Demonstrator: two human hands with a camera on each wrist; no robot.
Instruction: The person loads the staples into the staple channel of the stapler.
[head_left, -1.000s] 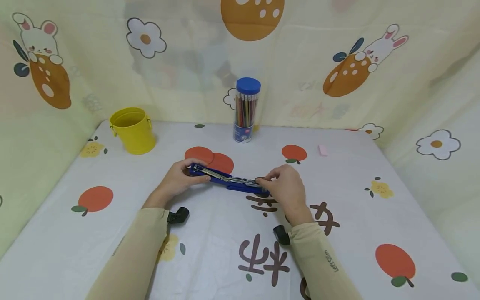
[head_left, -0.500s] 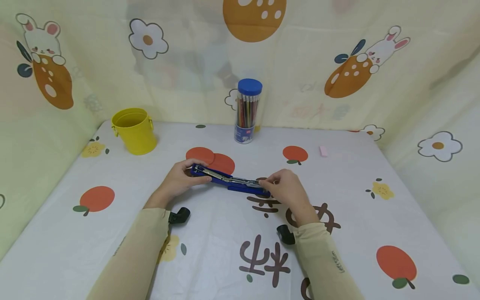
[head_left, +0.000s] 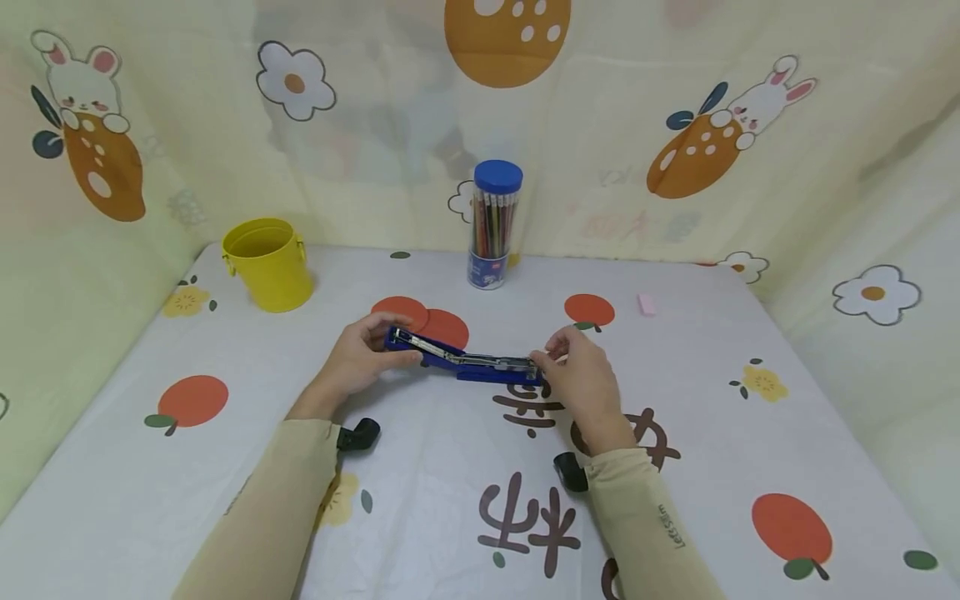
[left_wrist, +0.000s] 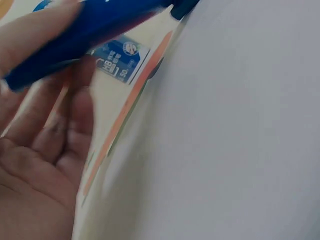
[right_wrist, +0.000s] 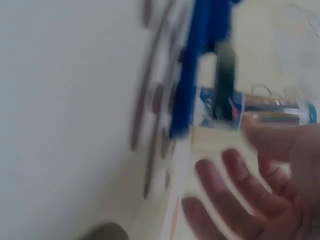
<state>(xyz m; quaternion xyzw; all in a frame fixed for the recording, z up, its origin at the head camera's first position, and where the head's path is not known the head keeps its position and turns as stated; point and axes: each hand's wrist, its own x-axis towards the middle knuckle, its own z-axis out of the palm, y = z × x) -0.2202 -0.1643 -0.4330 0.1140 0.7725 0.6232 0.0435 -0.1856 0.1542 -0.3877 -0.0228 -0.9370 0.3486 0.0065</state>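
Note:
A blue stapler (head_left: 495,376) lies opened out between my hands in the head view, its metal staple channel facing up. Its left part tilts upward, and my left hand (head_left: 360,360) grips that end between thumb and fingers. In the left wrist view the thumb presses on the stapler's blue body (left_wrist: 85,42), with fingers beneath it. My right hand (head_left: 583,382) is at the stapler's right end. The right wrist view shows the right hand's fingers (right_wrist: 215,182) spread and loosely bent, and the thumb tip just off the dark end of the channel (right_wrist: 225,85); nothing is held.
A yellow bucket (head_left: 273,271) stands at the back left of the table (head_left: 420,500). Behind the stapler is a clear tub of pencils (head_left: 493,225) with a blue lid. A small pink eraser (head_left: 647,305) lies at the back right. Printed cloth hangs behind.
My right hand has slid slightly right along the channel to the stapler's right end, and its fingers have parted. The left hand keeps its grip in the same place.

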